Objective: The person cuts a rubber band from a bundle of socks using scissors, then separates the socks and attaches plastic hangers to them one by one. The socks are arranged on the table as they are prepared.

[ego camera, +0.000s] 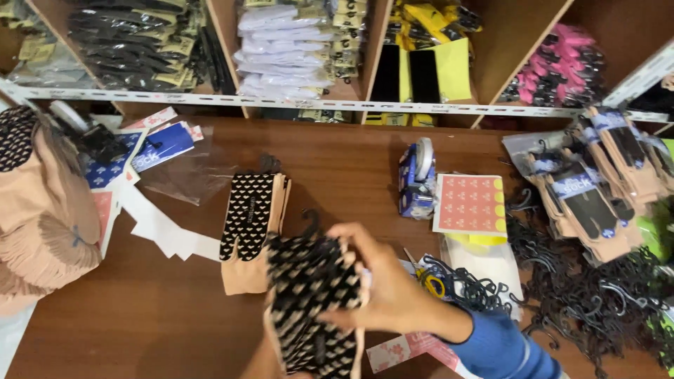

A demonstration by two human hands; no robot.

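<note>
- Right now the right hand (393, 291), blue sleeve, comes in from the lower right with its grip closed over the top of a beige fabric sock with black-and-cream patterned sole (312, 309), fingers curled across the upper edge.
- Left hand (263, 361) is barely in view at the bottom edge, under the sock; cannot tell how its grip stands.
- Sock is held just above the brown wooden bench (175, 309), low centre of view, near the person.
- Judged handling: light, soft, floppy knit; it sags and folds where unsupported, not fragile. The patterned sole looks grippy rather than slick.
- Best hold, likely: pinch at the cuff or top edge, second hand supporting the lower part so it stays flat.
- Small black plastic hanger hook (309, 223) pokes up just behind the sock; attached or not, unclear.
- Second matching sock (253, 228) lies flat on the bench just to the left.
- Pile of loose black plastic hangers (597, 295) at right; sheet of pink stickers (469, 205) beyond the hand.
</note>
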